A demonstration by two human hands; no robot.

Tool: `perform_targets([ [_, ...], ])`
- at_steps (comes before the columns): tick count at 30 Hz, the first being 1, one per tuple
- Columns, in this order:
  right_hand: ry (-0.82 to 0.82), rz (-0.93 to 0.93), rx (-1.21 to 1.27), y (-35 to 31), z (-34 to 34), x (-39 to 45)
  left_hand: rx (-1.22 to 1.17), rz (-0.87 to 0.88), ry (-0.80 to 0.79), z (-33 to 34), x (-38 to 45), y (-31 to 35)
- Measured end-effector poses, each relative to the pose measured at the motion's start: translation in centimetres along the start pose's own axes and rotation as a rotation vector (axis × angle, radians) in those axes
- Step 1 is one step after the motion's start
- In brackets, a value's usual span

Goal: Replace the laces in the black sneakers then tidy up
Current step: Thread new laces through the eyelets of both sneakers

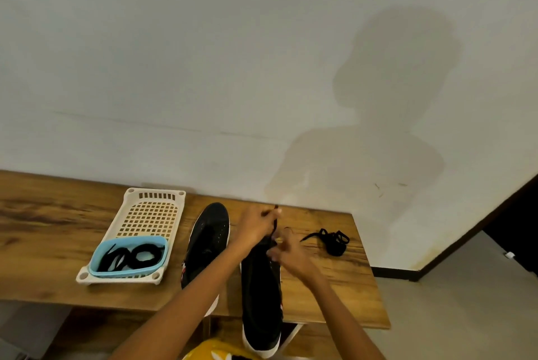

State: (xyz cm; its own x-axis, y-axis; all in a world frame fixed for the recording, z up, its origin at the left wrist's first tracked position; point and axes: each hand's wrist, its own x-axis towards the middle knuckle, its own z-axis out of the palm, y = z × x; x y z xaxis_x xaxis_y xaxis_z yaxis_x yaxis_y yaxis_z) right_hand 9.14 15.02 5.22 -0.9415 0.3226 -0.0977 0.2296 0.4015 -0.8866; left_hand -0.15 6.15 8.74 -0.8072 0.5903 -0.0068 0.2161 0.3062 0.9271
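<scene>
Working at the toe end of the nearer black canvas sneaker with the white sole [261,287], I have my left hand [254,227] raised just above it, fingers curled and pinching a thin black lace [274,227] that runs taut from my fingertips down to the eyelets. My right hand [286,254] sits close beside the eyelet row with fingers bent; motion blur keeps me from telling whether it pinches the lace or only steadies the shoe.

A lace like this is light, limp and a bit slippery, so I judge the best hold is right at the stiff tip, where it can be steered through a hole; farther back it would just flop. The sneaker itself looks soft in the upper but firm at the sole, and it overhangs the near edge of the wooden worktop [43,231], so it could tip if pulled hard.

Its mate, the second black sneaker [208,240], lies just to the left. A loose tangle of black lace [332,240] rests to the right. More coiled black laces [132,256] lie in a pale blue plastic tub [96,260] set on a cream perforated plastic tray [131,214].
</scene>
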Motion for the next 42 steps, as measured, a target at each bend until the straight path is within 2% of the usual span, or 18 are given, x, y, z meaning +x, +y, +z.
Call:
perform_targets([
  [1, -0.065, 0.001, -0.021, 0.4, 0.9, -0.3, -0.091, 0.0, -0.004, -0.2, 0.6, 1.4],
  [3, -0.059, 0.041, 0.001, 0.8, 2.2, -0.2, -0.158, 0.009, -0.062, -0.4, 1.6, 3.2],
  [5, 0.063, 0.133, 0.225, 0.4, 2.5, 0.1, -0.12, -0.001, -0.141, -0.4, 1.9, 3.2],
  [7, 0.243, 0.199, 0.436, 0.0, 1.4, 0.4, 0.025, -0.027, -0.159, -0.1, 1.8, 1.4],
  [9, 0.368, 0.262, 0.527, 0.3, -0.1, 0.7, 0.117, -0.083, -0.181, 0.1, 1.3, -1.4],
  [12, 0.319, 0.36, 0.355, 1.5, -0.6, 0.3, 0.228, -0.168, -0.219, 0.6, -0.1, -5.7],
  [16, 0.019, 0.337, 0.054, 3.8, 1.5, -0.7, 0.439, -0.145, -0.32, 1.7, -1.5, -9.4],
  [18, -0.082, 0.276, -0.226, 4.7, 2.9, -0.5, 0.479, -0.113, -0.283, 2.1, -1.6, -9.7],
  [20, 0.017, 0.216, -0.484, 5.0, 4.1, -0.2, 0.487, -0.085, -0.224, 2.1, -1.6, -9.6],
  [22, 0.156, 0.21, -0.449, 5.3, 4.3, 0.0, 0.514, -0.067, -0.201, 2.1, -1.2, -9.8],
  [27, 0.278, 0.365, 0.084, 6.9, 2.9, 0.0, 0.586, -0.048, -0.195, 2.1, -1.0, -10.8],
  [29, 0.296, 0.376, 0.128, 7.2, 2.8, -0.1, 0.634, -0.028, -0.203, 2.2, -1.1, -10.8],
  [32, 0.249, 0.312, -0.005, 7.0, 3.1, -0.1, 0.733, 0.065, -0.188, 2.7, -1.1, -10.7],
  [35, 0.201, 0.178, -0.299, 6.4, 3.7, 0.0, 0.606, 0.069, -0.017, 2.9, -0.6, -10.0],
  [37, 0.155, 0.137, -0.396, 6.2, 4.2, 0.2, 0.435, 0.012, 0.098, 3.2, -0.1, -9.7],
  [40, 0.14, 0.132, -0.492, 5.7, 4.7, 0.5, 0.137, -0.092, 0.106, 3.3, 0.1, -9.2],
  [42, 0.142, 0.135, -0.541, 5.3, 4.8, 0.7, 0.092, -0.092, 0.059, 3.2, 0.2, -9.4],
])
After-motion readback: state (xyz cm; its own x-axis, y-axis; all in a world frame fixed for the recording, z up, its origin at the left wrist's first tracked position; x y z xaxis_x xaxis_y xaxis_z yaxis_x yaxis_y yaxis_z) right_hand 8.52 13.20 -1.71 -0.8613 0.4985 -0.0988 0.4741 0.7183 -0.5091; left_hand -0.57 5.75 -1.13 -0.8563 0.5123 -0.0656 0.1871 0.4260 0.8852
